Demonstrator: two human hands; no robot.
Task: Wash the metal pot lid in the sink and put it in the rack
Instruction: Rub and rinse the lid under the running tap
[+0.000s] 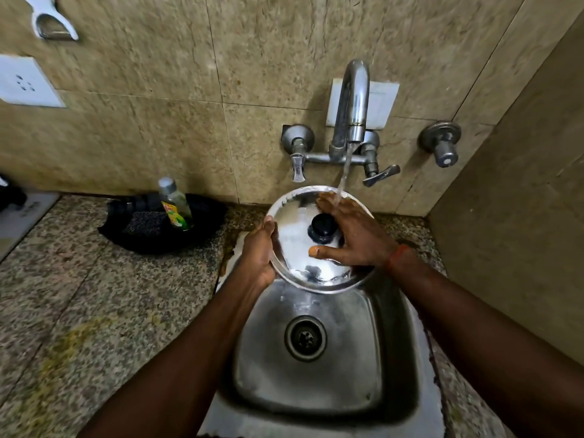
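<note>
The round metal pot lid (pixel 294 229) with a black knob (pixel 323 227) is held tilted over the back of the steel sink (pixel 347 358). My left hand (pixel 257 254) grips its left rim. My right hand (pixel 350 235) lies flat on the lid's top beside the knob, fingers spread, thumb pointing left. Water runs from the tap (pixel 352 102) onto my right fingers and the lid's far edge. No rack is in view.
A black dish (pixel 205 226) on the granite counter left of the sink holds a scrub pad (pixel 143 222) and a dish-soap bottle (pixel 175 203). Two tap handles (pixel 298 167) and a wall valve (pixel 442 147) sit on the tiled wall. A side wall closes in on the right.
</note>
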